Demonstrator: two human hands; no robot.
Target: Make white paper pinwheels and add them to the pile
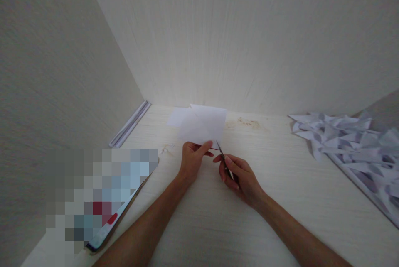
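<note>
The left hand pinches the near edge of the white sheet. The right hand, fingers clenched on scissors, sets the blades just right of that pinch; no cut shows yet. Cut paper scraps lie heaped well right of the sheet.

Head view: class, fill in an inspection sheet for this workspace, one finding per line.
Surface: pale wood-grain desk, brownish stain near the back wall.
Job's things: white paper sheet; scissors at its lower edge.
Clutter: pile of folded paper pieces at right; phone at left edge.
Hands: left hand pinches the sheet; right hand grips the scissors.
Cables: nothing seen.
Surroundings: pale panel walls; white strips along the left wall.
</note>
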